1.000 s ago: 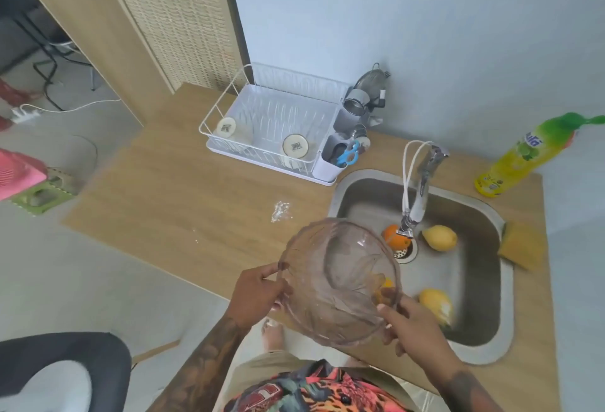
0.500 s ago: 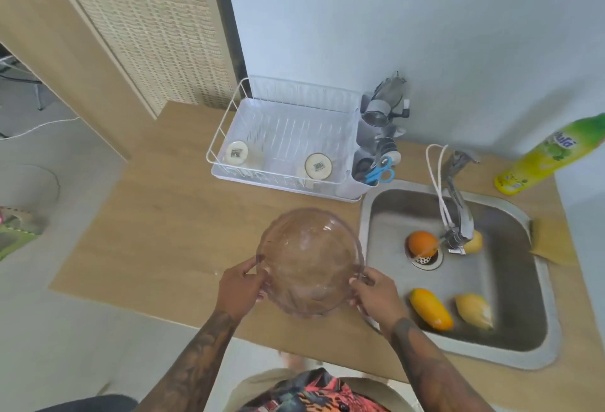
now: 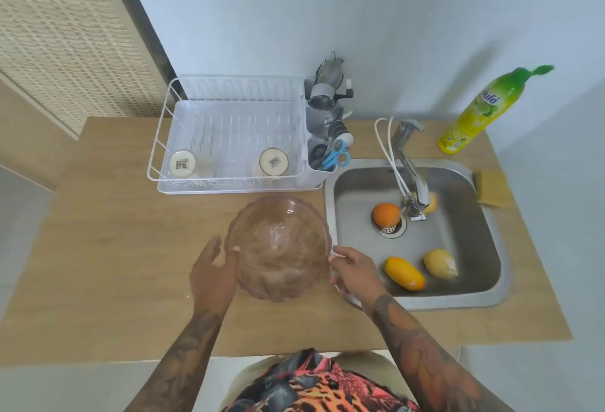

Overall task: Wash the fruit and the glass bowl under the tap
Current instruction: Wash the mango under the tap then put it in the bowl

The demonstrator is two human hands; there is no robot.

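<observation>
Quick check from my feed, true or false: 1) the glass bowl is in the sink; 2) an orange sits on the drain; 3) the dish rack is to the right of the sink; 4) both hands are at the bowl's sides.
1) False: the glass bowl is over the wooden counter, left of the sink.
2) True: the orange is on the drain.
3) False: the dish rack stands left of the sink.
4) True: left hand and right hand flank it.

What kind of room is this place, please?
Most likely a small home kitchen: a steel sink with a tap is set into a wooden counter, with a white dish rack and a bottle of dish soap beside it.
</observation>
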